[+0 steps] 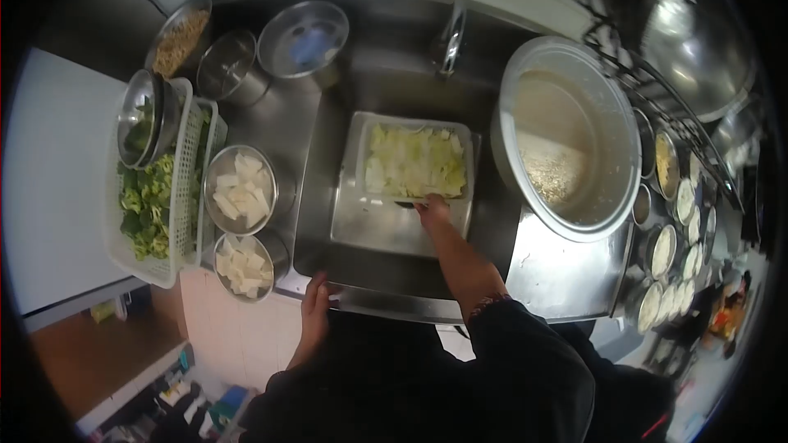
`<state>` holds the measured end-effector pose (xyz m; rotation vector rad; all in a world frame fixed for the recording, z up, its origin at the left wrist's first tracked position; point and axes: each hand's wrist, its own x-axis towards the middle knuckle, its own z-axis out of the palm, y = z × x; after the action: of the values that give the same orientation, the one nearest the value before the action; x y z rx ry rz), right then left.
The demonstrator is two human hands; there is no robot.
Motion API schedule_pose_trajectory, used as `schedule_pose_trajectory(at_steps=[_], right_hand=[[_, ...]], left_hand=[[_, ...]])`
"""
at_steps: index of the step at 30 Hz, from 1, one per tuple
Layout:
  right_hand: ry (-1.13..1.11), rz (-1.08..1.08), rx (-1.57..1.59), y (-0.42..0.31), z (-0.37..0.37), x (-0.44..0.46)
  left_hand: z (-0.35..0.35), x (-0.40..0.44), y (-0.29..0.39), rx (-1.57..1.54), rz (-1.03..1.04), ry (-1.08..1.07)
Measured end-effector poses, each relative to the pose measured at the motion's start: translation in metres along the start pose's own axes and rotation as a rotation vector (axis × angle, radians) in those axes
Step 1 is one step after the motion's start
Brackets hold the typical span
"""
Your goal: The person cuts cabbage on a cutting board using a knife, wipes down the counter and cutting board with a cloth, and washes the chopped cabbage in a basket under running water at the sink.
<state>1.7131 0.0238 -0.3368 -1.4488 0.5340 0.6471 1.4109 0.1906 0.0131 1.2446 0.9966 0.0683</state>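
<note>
My right hand (pixel 433 212) is closed on the near rim of a white plastic basket (pixel 361 166). Chopped cabbage (pixel 414 160), pale green and white, fills this basket, which sits in the metal sink (pixel 316 226). Under the basket is a larger, shallow rectangular tray (pixel 361 226). At the sink's front edge, my left hand (pixel 314 302) is held with its fingers loosely bent and part of them apart; nothing shows in it. Nearest to it on the left is a metal bowl of white slices (pixel 245 265), with a second bowl of white slices (pixel 242 190) behind it.
A big white tub (pixel 509 143) with cloudy liquid stands right of the sink. The faucet (pixel 451 45) hangs over the back. Broccoli (pixel 148 205) fills a white basket (pixel 176 213) at left. Metal bowls (pixel 304 33) line the back left; several small filled bowls (pixel 661 250) stand right.
</note>
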Motion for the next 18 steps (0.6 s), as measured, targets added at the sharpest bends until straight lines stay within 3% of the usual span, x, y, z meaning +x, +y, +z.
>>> schedule_pose_trajectory(at_steps=[1, 4, 6, 7, 11, 12, 13, 15, 17, 18], right_hand=[[-0.027, -0.178, -0.016, 0.006, -0.001, 0.004], [-0.169, -0.176, 0.316, -0.032, 0.017, -0.023], [0.118, 0.485, 0.463, -0.084, 0.027, -0.051], [0.11, 0.475, 0.468, -0.111, 0.035, -0.071], [0.277, -0.271, -0.013, -0.173, 0.083, -0.052], [0.179, -0.522, -0.136, -0.207, 0.091, -0.031], [0.255, -0.844, -0.184, -0.262, 0.113, -0.04], [0.48, -1.271, -0.139, -0.331, 0.146, -0.02], [0.246, -1.064, 0.038, -0.378, 0.158, -0.025], [0.252, -1.064, 0.048, -0.378, 0.154, -0.027]], left_hand=[[0.004, -0.001, 0.003, -0.011, 0.004, 0.012], [0.008, 0.004, 0.014, 0.018, 0.0, 0.054], [0.006, 0.013, 0.013, 0.035, 0.005, 0.061], [0.006, 0.013, 0.02, 0.065, 0.021, 0.032], [0.005, 0.012, 0.028, 0.04, -0.005, 0.022], [0.004, 0.009, 0.034, 0.047, -0.009, 0.025], [0.005, 0.007, 0.043, 0.058, 0.011, -0.044], [0.005, 0.005, 0.064, 0.108, 0.039, -0.144], [0.001, 0.009, 0.085, 0.257, 0.09, -0.204], [0.002, 0.013, 0.097, 0.396, 0.134, -0.267]])
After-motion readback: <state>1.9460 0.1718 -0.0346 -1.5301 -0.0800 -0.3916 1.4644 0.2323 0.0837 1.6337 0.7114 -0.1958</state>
